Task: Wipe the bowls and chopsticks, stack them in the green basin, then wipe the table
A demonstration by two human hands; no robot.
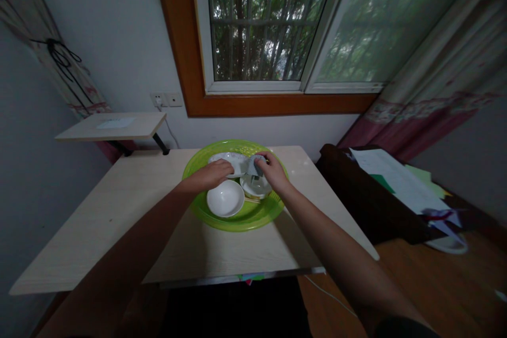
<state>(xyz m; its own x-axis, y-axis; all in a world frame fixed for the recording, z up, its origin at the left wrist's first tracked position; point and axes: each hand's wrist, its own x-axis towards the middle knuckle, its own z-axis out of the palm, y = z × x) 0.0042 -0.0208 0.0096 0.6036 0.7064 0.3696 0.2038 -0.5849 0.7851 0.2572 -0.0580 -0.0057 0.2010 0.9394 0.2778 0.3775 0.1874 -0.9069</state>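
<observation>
A round green tray (236, 224) stands on the table with white dishes in it. My left hand (216, 173) has its fingers bent together at the near rim of a white plate (227, 157), covering part of it. Between the fingers of my right hand (274, 170) is a bunched grey cloth (255, 165), at the plate's right end and above a glass-like bowl (256, 189). A white bowl (225, 198) sits nearer to me, just below my left hand. Pale chopsticks (252, 200) lie in the tray beside the bowls.
The tray rests on a light wooden table (158, 211). At the table's back left is a small raised shelf (138, 125) with a paper on it. A window (269, 21) is behind. To the right, papers (400, 179) lie on a dark surface.
</observation>
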